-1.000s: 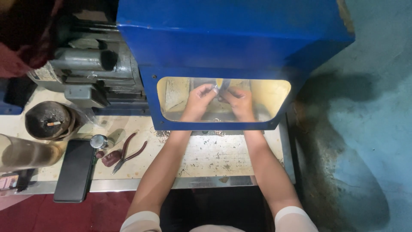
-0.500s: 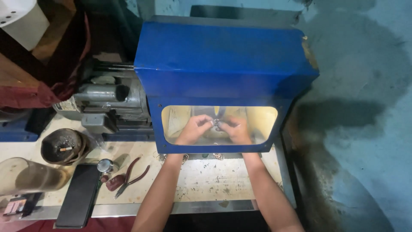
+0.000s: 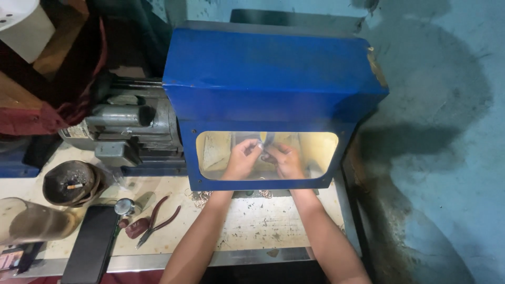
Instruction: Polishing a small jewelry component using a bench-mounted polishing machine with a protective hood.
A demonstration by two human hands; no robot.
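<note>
Head view shows both hands, left point(image 3: 243, 158) and right point(image 3: 284, 160), inside the lit blue box point(image 3: 273, 79), pinching a small metal piece point(image 3: 261, 149) together at the wheel, work seemingly midway.

Small metal piece point(image 3: 264, 152) inside lit blue hood point(image 3: 273, 79)
</note>
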